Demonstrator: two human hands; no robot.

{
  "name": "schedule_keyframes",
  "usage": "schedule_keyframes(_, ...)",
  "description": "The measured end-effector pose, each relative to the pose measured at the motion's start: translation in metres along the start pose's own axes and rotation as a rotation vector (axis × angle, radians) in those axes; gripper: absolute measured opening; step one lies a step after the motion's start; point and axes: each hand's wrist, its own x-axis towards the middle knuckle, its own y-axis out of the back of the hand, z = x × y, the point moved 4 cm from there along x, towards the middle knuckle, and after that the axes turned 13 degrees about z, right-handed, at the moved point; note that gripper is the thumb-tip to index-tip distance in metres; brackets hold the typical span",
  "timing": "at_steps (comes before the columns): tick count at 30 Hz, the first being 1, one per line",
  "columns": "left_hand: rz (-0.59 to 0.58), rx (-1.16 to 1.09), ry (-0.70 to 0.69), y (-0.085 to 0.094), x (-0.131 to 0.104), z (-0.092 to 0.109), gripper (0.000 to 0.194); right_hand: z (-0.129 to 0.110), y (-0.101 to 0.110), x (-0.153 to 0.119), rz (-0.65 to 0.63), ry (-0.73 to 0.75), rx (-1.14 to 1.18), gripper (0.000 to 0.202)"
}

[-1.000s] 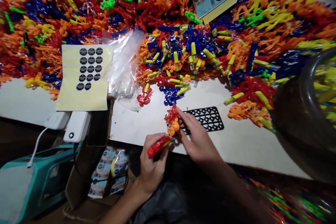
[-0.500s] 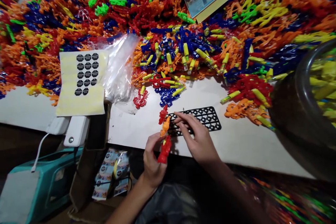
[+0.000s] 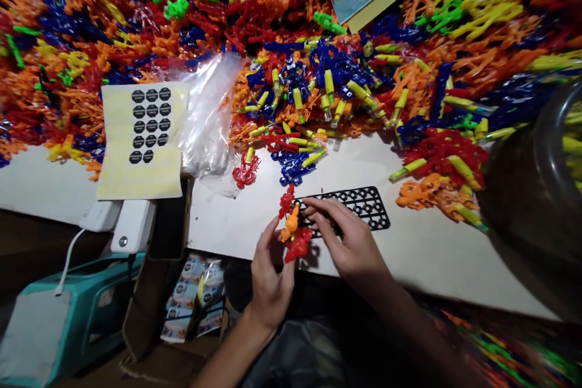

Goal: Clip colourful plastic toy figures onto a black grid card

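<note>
**Partway along, by the look of it, with plenty left in the heap (image 3: 254,18)**

Gripping an orange figure (image 3: 290,224) in the left hand (image 3: 271,291), at the centre of the frame near the front edge of the worktop (image 3: 436,248). Bunched against it, an upper red figure (image 3: 287,201) and a lower red figure (image 3: 299,245); cannot tell whether joined to one another. Just beside them, the right hand (image 3: 353,248), with fingers bent and drawn close together by the left end of a black grid frame (image 3: 361,203); cannot tell whether pinching anything.

Seemingly done, to judge by the layout: a smaller pile (image 3: 334,63) at upper centre, mixed with yellow-wrapped tubes (image 3: 297,103). Apparently left: the cluster in hand, plus a far larger spread of figures across the top of the frame. At the right edge, more yellow pieces inside a dark tub (image 3: 509,194). At left, a sticker sheet (image 3: 111,139), probably part used, with black octagons in the upper portion and a bare strip below.

Mostly glossy moulded plastic, thin-limbed and tangled, in red, orange, blue, yellow and green. Slim, stick-like tubes, clear at some ends. Flat, round-cornered grid, lined with small rings. Crinkled, shiny film in the clear bags (image 3: 211,127) beside the sheet.
</note>
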Motion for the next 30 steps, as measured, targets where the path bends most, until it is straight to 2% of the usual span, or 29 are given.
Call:
schedule_keyframes(2, 0.013, -0.014, -0.002, -0.001, 0.001, 0.001, 0.06, -0.005, 0.003, 0.02, 0.014, 0.112, -0.109, 0.031)
schedule_keyframes(5, 0.035, -0.043, 0.012, -0.004, 0.003, 0.004, 0.057, -0.005, 0.002, 0.053, 0.052, 0.308, -0.35, 0.045)
schedule_keyframes(9, 0.059, -0.077, 0.044, -0.006, 0.005, 0.008, 0.047, 0.015, -0.01, 0.073, 0.019, 0.358, -0.56, 0.055)
schedule_keyframes(13, 0.056, -0.079, 0.082, -0.007, 0.003, 0.006, 0.04, 0.024, -0.014, 0.067, 0.054, 0.377, -0.581, 0.058)
schedule_keyframes(23, 0.088, -0.067, 0.138, -0.009, -0.002, 0.003, 0.037, 0.024, -0.009, 0.064, 0.074, 0.409, -0.553, 0.064)
schedule_keyframes(27, 0.064, -0.028, 0.1, -0.005, 0.005, 0.01, 0.033, 0.014, 0.0, 0.057, 0.108, 0.37, -0.517, 0.052)
schedule_keyframes(30, 0.028, 0.016, 0.035, -0.002, 0.012, 0.017, 0.027, 0.005, 0.01, 0.046, 0.179, 0.221, -0.319, 0.029)
